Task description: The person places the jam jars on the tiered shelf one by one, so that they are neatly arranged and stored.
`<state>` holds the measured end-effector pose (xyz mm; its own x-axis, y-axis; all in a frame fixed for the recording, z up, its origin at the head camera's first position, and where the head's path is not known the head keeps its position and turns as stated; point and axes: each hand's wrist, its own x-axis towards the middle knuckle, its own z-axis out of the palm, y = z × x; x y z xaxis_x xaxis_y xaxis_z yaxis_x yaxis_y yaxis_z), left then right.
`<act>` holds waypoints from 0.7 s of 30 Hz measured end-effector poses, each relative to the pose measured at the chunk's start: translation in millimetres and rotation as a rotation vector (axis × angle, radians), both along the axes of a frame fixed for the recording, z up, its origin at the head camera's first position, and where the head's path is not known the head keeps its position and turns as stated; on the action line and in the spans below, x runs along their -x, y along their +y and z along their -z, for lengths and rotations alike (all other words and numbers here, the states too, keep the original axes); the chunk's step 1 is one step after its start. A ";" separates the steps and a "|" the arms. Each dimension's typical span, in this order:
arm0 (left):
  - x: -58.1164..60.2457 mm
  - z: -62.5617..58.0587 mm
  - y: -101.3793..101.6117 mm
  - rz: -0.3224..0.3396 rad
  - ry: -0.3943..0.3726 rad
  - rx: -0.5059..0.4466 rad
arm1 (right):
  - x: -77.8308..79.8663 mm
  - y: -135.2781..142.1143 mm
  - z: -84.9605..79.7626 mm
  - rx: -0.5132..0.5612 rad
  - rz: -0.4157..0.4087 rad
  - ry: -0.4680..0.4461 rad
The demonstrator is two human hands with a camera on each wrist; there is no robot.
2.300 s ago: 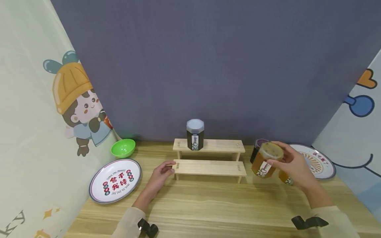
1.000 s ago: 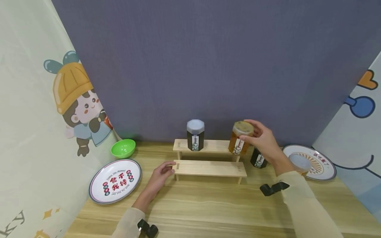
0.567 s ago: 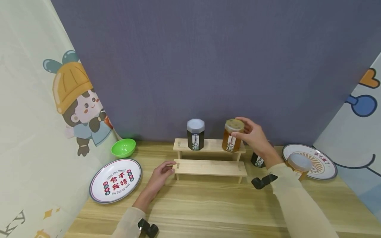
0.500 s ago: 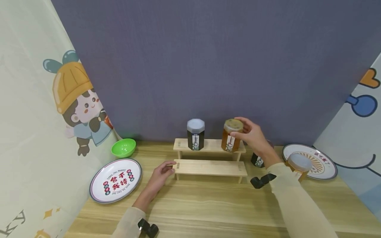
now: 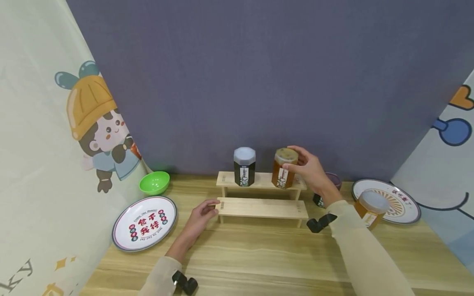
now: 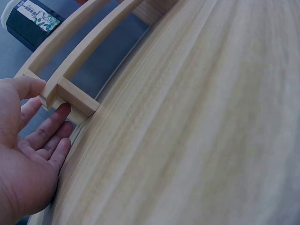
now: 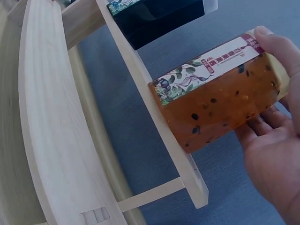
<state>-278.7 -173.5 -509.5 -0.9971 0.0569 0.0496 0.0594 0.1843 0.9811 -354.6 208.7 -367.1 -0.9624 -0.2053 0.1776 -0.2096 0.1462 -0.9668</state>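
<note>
Head view, right hand (image 5: 310,173) pinching the orange jar (image 5: 278,176) upright on upper shelf (image 5: 263,179), dark jar (image 5: 245,167) near it, left hand (image 5: 199,218) pinching the end of lower shelf (image 5: 263,207).

Left forearm (image 5: 160,274): we reach it forward and inward, sleeved in cream
Left hand (image 5: 199,218): we curve its fingers (image 6: 49,125) in a pinch, palm (image 6: 28,176) showing in the left wrist view
Right forearm (image 5: 364,246): we hold it out forward, slanting inward, sleeved alike
Right hand (image 5: 312,170): we grip with thumb (image 7: 280,45) and fingers (image 7: 276,117) set apart and curved, farther forward than our left hand
</note>
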 end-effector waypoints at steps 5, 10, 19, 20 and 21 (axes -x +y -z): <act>-0.8 -0.4 -0.6 0.002 -0.006 0.003 | -2.2 -0.8 1.9 -0.014 0.021 -0.002; -1.0 -0.7 -1.3 0.004 -0.005 0.009 | -6.6 -1.5 2.0 -0.068 0.066 0.014; 1.2 1.8 -0.9 -0.001 -0.001 0.009 | -6.6 0.2 2.3 -0.052 0.080 0.022; 1.6 2.3 -0.7 0.000 -0.003 0.008 | -6.7 1.1 2.5 -0.042 0.073 0.023; 1.8 2.6 -0.4 0.001 -0.003 0.007 | -6.9 2.0 2.7 -0.033 0.065 0.024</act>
